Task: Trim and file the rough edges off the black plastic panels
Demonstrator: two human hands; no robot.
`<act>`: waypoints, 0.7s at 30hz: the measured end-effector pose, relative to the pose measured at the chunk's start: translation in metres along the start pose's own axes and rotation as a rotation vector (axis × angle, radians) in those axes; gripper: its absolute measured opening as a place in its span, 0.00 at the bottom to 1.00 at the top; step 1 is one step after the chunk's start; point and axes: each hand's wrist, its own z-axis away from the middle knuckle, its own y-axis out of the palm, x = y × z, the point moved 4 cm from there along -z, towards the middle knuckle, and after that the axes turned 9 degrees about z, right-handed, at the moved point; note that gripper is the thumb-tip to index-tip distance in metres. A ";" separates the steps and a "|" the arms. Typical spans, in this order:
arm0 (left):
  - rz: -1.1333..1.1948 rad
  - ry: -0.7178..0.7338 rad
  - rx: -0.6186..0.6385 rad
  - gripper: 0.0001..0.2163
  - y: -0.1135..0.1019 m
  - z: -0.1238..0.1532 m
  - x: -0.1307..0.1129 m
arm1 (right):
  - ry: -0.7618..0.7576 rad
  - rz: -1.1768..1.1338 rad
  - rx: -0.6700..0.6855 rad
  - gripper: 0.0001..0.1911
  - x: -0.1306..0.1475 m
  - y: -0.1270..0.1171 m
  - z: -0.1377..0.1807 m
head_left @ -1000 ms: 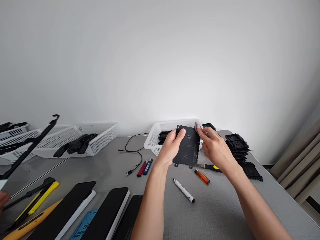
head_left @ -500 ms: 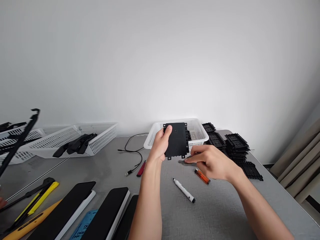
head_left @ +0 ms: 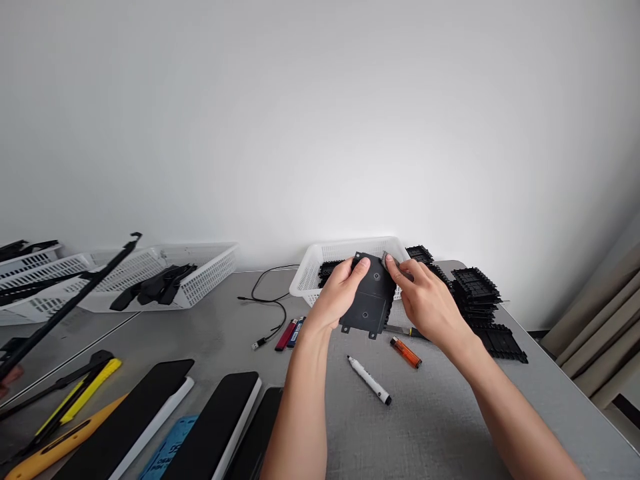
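My left hand [head_left: 334, 297] is closed on the left edge of a black plastic plate [head_left: 367, 300], its thumb lying on the flat face. The plate is tilted, with toothed edges, small corner tabs and two round marks. At its upper right edge is my right hand [head_left: 425, 293], pinching a small grey flat piece [head_left: 384, 259] against the plate; its exact kind is unclear. Beneath the right hand lies a slim grey tool [head_left: 397, 329] with a yellow and black handle, partly hidden. An orange lighter [head_left: 405, 353] and a white marker [head_left: 369, 380] lie nearer to me.
Behind the plate stands a white basket [head_left: 305, 270] with black parts. Toothed black plates [head_left: 475, 287] are stacked at right. A cable [head_left: 280, 307], red lighter [head_left: 286, 335] and phones [head_left: 213, 427] lie leftward. At far left another person's hand [head_left: 13, 377] holds a long black strip [head_left: 75, 303].
My right hand has risen from the table to the plate's upper right edge with the small grey piece. The plate has shifted right and tilted. The other person's black strip has swung rightward.
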 end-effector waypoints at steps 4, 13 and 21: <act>0.083 -0.015 -0.125 0.22 -0.009 -0.006 0.007 | -0.146 -0.022 0.102 0.29 0.015 0.002 0.002; 0.172 0.071 -0.381 0.23 -0.036 -0.019 0.022 | -0.279 -0.410 0.187 0.25 0.017 -0.003 0.005; 0.249 -0.083 -0.166 0.33 -0.014 -0.017 0.027 | 0.132 -0.392 -0.302 0.28 -0.009 -0.017 0.004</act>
